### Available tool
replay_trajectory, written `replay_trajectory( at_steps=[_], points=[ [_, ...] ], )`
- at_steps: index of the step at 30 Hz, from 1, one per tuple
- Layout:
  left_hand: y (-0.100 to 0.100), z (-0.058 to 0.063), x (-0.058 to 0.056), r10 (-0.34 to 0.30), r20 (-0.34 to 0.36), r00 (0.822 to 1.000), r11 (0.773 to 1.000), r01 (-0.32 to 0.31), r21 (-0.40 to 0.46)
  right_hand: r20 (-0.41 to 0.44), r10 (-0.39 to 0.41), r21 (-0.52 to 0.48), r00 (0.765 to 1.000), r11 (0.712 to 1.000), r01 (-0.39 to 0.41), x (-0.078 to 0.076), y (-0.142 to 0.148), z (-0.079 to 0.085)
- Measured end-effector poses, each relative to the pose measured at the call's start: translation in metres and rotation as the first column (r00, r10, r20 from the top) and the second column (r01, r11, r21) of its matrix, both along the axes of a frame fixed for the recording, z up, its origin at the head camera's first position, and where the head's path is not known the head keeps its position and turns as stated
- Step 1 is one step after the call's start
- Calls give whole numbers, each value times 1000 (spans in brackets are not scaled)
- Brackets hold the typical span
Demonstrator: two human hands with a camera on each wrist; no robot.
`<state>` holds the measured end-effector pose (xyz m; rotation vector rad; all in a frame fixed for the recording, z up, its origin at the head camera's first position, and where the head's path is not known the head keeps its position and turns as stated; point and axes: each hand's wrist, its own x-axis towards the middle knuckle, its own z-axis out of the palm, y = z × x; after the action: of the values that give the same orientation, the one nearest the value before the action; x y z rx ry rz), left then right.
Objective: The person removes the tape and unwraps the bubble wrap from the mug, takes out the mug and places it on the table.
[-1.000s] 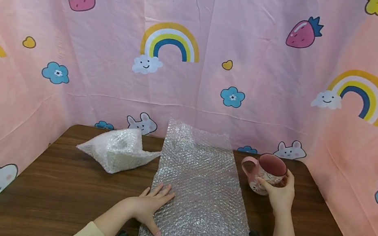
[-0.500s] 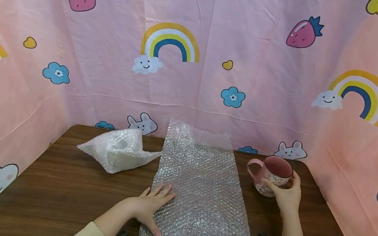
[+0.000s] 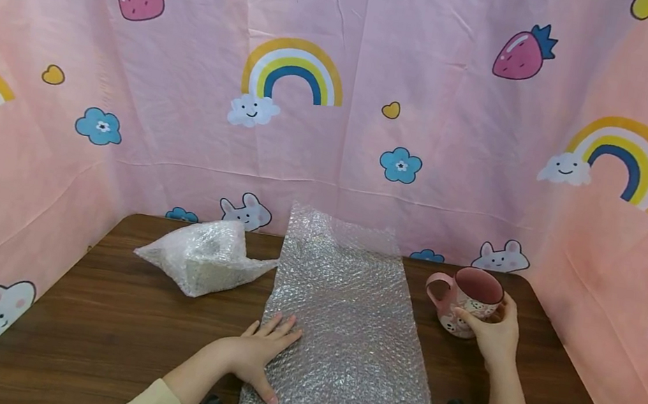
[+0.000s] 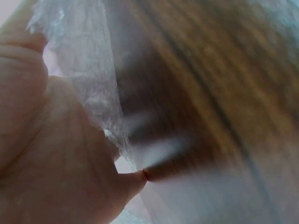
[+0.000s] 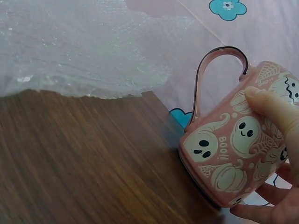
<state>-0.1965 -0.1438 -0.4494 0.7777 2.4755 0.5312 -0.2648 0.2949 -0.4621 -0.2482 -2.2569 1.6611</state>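
Note:
A pink mug [image 3: 463, 305] with white ghosts and pumpkins stands at the right of the table, its handle turned left. My right hand [image 3: 494, 333] grips it from the right, the thumb across its front, as the right wrist view shows with the mug [image 5: 233, 144] and the hand [image 5: 280, 135]. Down the middle of the table lies a long sheet of bubble wrap [image 3: 348, 333]. My left hand [image 3: 260, 356] rests on its left edge with the fingers spread. In the left wrist view, the palm [image 4: 56, 149] is beside the plastic.
At the back left sits a bubble-wrapped bundle [image 3: 206, 261], its contents hidden, with a pointed end near the sheet. The dark wooden table [image 3: 106, 330] meets a patterned pink cloth [image 3: 340, 141] on the back and sides.
My right hand has shifted the mug to the right, away from the bubble wrap, and now nearly holds it still. The left hand stays in place on the sheet.

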Motion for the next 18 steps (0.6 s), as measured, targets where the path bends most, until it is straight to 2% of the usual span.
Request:
replay_trajectory(
  at_steps=[18],
  points=[
    [0,1,-1,4,4,1000,1000,-4,-16,10,33,36,999,999,-33,1,1,0]
  ],
)
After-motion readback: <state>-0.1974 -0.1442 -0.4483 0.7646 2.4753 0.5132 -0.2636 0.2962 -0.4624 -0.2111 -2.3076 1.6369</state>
